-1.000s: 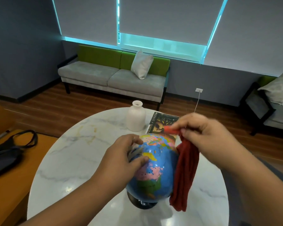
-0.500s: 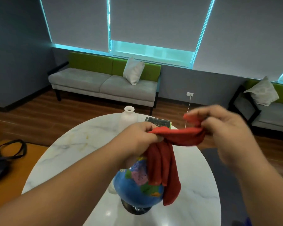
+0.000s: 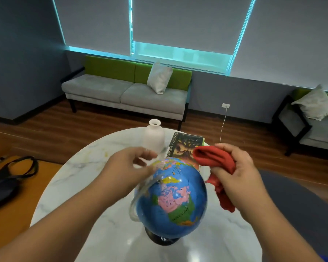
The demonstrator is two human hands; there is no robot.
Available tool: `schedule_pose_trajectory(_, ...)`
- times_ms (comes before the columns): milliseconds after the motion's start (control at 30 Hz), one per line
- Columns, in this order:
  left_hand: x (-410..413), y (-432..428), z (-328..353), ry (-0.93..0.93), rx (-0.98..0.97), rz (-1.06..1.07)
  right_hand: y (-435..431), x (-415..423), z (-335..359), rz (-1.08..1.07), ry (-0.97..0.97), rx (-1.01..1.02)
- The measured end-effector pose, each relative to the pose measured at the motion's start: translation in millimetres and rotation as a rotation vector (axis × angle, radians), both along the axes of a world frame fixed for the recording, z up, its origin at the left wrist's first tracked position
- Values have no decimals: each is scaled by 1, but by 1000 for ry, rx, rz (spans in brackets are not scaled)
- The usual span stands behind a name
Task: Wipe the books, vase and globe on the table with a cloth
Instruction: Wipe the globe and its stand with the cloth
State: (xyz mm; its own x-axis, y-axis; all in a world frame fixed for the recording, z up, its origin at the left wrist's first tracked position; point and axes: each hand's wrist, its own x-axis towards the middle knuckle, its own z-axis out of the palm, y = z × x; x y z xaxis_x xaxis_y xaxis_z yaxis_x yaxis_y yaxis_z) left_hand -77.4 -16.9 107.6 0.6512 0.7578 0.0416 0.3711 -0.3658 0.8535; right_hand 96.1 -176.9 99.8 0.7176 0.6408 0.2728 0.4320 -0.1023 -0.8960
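A blue globe (image 3: pixel 171 199) stands on a black base in the middle of the round marble table (image 3: pixel 80 178). My right hand (image 3: pixel 239 176) grips a bunched red cloth (image 3: pixel 216 161) just right of the globe's top, with a tail hanging down. My left hand (image 3: pixel 127 167), blurred by motion, hovers above the globe's upper left with fingers spread loosely and nothing in it. A white vase (image 3: pixel 154 137) stands at the table's far side. Next to it lies a dark-covered book (image 3: pixel 186 146), partly hidden by the cloth.
A black bag (image 3: pixel 9 178) lies on an orange seat to the left. A grey and green sofa (image 3: pixel 125 93) stands under the window, and an armchair with a cushion (image 3: pixel 311 118) is at the right. Wooden floor surrounds the table.
My left hand has let go of the cloth and moved left over the globe. My right hand has gathered the cloth into a bunch and dropped beside the globe's top.
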Motion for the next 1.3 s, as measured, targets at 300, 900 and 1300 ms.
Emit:
schedule_pose_trajectory(300,-7,-20,-35,-27,107,37,24,-23,-11,161,-537,-398)
schedule_pose_trajectory(900,-1,-33,-48,-159,227,30,44,-14,14,380,-600,-597)
schedule_pose_trajectory(1300,-9,-23,-53,-98,196,0,43,5,-18,40,-157,-337)
